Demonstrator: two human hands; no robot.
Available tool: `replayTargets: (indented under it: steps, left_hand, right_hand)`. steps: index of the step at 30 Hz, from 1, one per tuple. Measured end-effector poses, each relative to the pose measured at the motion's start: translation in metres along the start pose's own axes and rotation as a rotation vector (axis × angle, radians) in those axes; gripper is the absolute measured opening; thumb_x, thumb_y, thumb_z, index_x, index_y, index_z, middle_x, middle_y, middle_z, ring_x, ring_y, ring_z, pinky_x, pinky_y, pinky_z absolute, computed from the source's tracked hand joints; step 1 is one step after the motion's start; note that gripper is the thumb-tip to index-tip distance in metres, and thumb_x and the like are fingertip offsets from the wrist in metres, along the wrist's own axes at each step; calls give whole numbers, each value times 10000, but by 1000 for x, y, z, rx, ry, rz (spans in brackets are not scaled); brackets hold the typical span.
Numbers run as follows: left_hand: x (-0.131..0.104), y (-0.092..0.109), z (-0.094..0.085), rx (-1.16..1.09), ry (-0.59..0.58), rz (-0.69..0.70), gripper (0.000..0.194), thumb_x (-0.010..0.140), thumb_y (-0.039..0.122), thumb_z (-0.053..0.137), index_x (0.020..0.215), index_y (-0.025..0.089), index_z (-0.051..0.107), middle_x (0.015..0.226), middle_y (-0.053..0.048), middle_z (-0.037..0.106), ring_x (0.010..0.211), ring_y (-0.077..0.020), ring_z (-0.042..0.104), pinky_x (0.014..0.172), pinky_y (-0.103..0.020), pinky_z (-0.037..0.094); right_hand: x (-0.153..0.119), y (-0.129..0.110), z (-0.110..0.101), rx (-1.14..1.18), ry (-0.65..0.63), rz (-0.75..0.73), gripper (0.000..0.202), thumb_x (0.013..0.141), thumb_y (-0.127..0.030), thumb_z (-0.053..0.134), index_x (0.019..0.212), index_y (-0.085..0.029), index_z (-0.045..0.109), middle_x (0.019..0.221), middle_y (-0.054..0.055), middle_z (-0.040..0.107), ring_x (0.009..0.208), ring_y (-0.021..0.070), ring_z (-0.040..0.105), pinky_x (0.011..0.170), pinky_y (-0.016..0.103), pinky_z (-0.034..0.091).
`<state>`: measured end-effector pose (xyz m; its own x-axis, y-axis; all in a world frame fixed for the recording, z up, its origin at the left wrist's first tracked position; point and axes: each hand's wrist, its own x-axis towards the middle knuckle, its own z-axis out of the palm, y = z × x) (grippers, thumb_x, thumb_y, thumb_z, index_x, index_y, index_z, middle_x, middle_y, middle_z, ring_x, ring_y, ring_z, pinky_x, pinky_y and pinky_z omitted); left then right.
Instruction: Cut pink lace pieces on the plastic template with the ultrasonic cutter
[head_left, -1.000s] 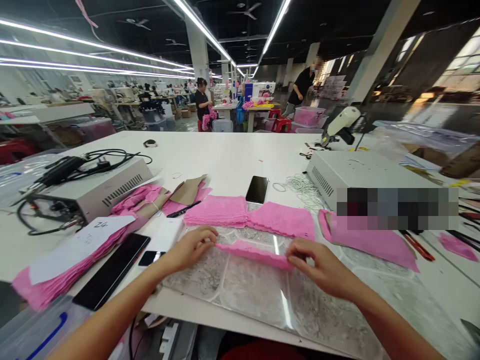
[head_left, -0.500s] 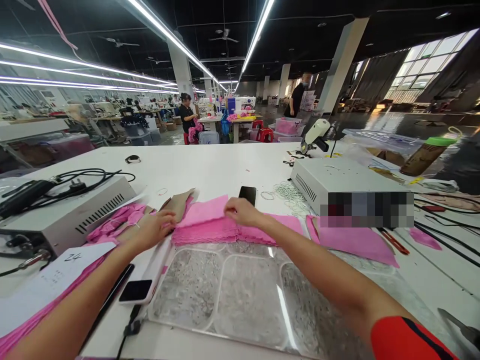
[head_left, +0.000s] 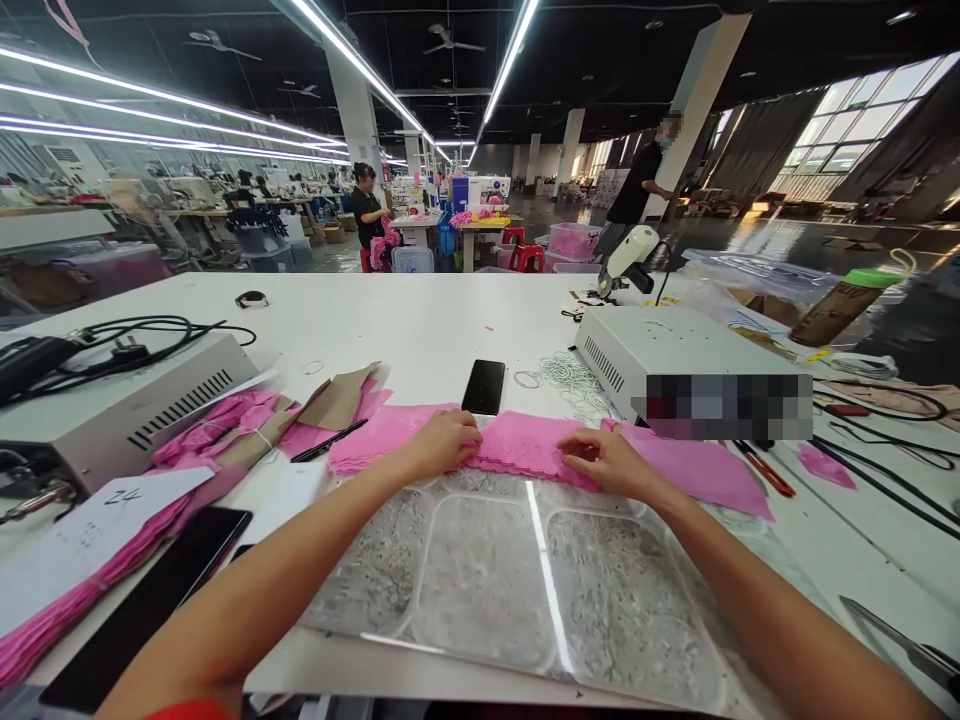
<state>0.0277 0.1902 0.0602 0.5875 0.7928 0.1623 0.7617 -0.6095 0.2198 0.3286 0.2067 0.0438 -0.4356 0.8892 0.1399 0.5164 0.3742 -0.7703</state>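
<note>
Two stacks of pink fabric pieces lie side by side along the back edge of a clear, grey-patterned board. My left hand [head_left: 448, 442] rests where the left stack [head_left: 375, 435] meets the right stack [head_left: 521, 442], its fingers bent together; whether they pinch a layer is hidden. At the right end of the right stack is my right hand [head_left: 604, 460], thumb and fingers apart, touching the fabric edge. Another pink piece [head_left: 694, 470] lies to the right, partly behind my right wrist. A black phone [head_left: 484, 386] is just behind the stacks.
Grey metal boxes stand left [head_left: 150, 400] and right [head_left: 675, 350]. A pen [head_left: 328, 440], brown paper and bundled pink fabric lie left, near a paper sheet marked 24 [head_left: 97, 520]. Scissors [head_left: 900, 640] are at the lower right. Two people are in the background.
My left hand has moved right onto the stacks, and my right hand has moved right to the far end of the right stack. The view has shifted; the standing person has moved right.
</note>
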Motion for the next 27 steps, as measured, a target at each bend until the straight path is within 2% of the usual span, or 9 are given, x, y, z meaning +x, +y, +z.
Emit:
replayTargets:
  steps: [2,5,11,17,22,25,27]
  left_hand:
    - [13,2,5,-2,-52,-1,188,941,306,584,1020,145,643,1036,-61,652,938,-184,630,865,-397,521]
    - [20,1,3,-12,-103,-22,260,953,344,570,1123,150,604,1103,-72,631,937,-180,633,828,-382,546]
    - [21,7,-11,-49,-115,-71,252,952,346,570,1105,150,613,1085,-66,636,924,-180,636,815,-371,551]
    - [22,16,-17,-94,-1,-107,193,946,319,579,955,135,638,956,-40,658,861,-159,637,803,-355,537]
    - [27,28,-22,-129,146,-96,170,886,164,522,780,174,654,928,-32,690,888,-173,637,837,-316,501]
    - [27,33,-28,-138,208,-70,189,878,181,487,801,184,661,964,-43,693,939,-190,632,877,-326,489]
    - [21,33,-32,-139,229,-53,209,890,205,465,813,187,658,980,-51,692,949,-195,628,884,-336,489]
  right_hand:
    - [-5,8,2,15,-8,13,255,724,-298,636,919,-149,704,850,76,714,733,168,644,694,321,536]
    - [-6,15,4,48,-24,27,274,743,-286,619,964,-146,700,902,87,713,782,175,657,738,333,544]
    - [-4,18,0,66,-34,32,253,773,-256,585,966,-151,711,929,83,717,813,176,665,750,328,541]
    - [-5,6,-3,-23,-17,6,261,822,-327,566,954,-145,698,898,82,717,791,171,664,723,318,545]
    - [-4,-24,23,-222,92,-62,384,770,-447,670,1030,-164,659,1075,112,663,976,238,605,838,398,510]
    - [0,-30,38,-336,149,-88,261,810,-342,642,1004,-169,661,1066,119,651,1017,245,580,863,396,490]
    - [0,-25,37,-392,173,-91,162,841,-218,572,952,-164,677,1010,117,662,982,228,590,840,374,495]
